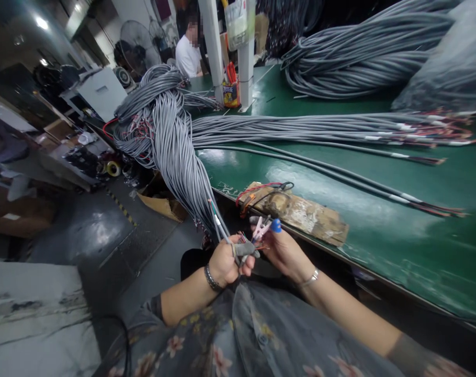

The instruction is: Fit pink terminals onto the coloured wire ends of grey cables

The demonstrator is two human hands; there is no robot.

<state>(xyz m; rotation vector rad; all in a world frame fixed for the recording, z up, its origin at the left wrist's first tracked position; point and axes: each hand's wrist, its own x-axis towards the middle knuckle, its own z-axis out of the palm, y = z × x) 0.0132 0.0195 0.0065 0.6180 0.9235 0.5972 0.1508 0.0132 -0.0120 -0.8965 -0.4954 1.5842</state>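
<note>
My left hand (223,261) is closed round the stripped end of a grey cable (221,229), with grey coverings on some of its fingers. Thin coloured wires (244,238) fan out from that end between my two hands. In my right hand (287,252), which wears a blue fingertip cover (276,225), is a small pink clip (261,229), pinched close to the wires. Its exact kind is hard to make out. A thick bundle of grey cables (175,131) hangs over the table edge just beyond my left hand.
On the green table (398,246) lie a worn wooden block (308,214) with red and black leads and a row of grey cables (293,128) with stripped ends. A coiled cable heap (359,52) sits behind. Another person (189,55) is at the far side, near a fan (138,47).
</note>
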